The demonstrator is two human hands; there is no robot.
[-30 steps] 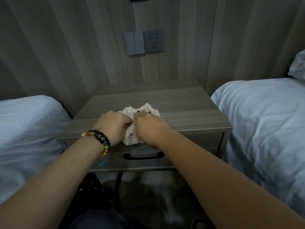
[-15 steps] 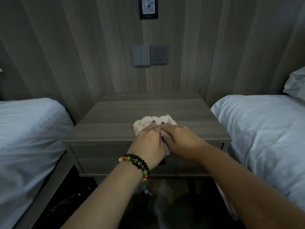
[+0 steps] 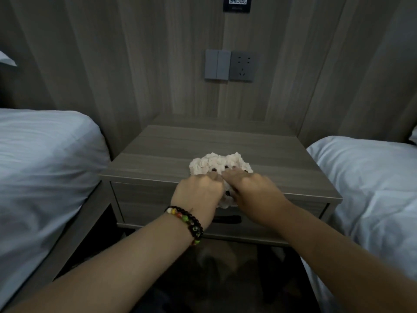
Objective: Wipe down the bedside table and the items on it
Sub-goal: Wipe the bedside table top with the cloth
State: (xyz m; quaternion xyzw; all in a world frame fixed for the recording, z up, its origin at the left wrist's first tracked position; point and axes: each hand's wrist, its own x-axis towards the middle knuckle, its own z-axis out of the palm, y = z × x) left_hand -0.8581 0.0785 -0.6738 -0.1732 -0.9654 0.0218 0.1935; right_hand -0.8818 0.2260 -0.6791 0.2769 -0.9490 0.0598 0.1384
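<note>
At centre frame, on the bedside table's (image 3: pixel 203 143) front edge, left hand (image 3: pixel 198 193) and right hand (image 3: pixel 252 188), both closed on the fluffy cloth (image 3: pixel 216 163), have shifted it rightward since a second ago — edge wiping likely underway.

Fluffy cream cloth (image 3: pixel 220 164) bunched at grey wood-grain bedside table's (image 3: pixel 180 145) front edge.
</note>
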